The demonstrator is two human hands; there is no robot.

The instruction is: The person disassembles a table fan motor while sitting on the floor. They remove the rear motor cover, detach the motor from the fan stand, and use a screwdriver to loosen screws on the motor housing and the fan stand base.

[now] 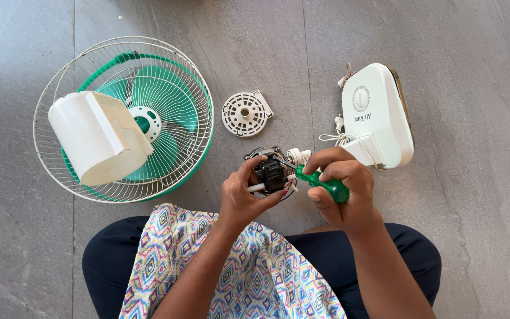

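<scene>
2 hands work over the floor in the head view: the left hand [244,198] grips the fan motor [271,171], the right hand [342,192] clasps a green screwdriver [321,183] against it. Grille with blades [166,118], motor cover [98,136], vented cap [244,114] and base [379,112] lie detached; the motor seems still under disassembly.

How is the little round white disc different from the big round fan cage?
The white disc is small, solid plastic with tiny holes; the fan cage is much bigger and made of thin wires. The disc lies bare, while the cage holds green blades and bears a white cover. Both are round, on the floor.
</scene>
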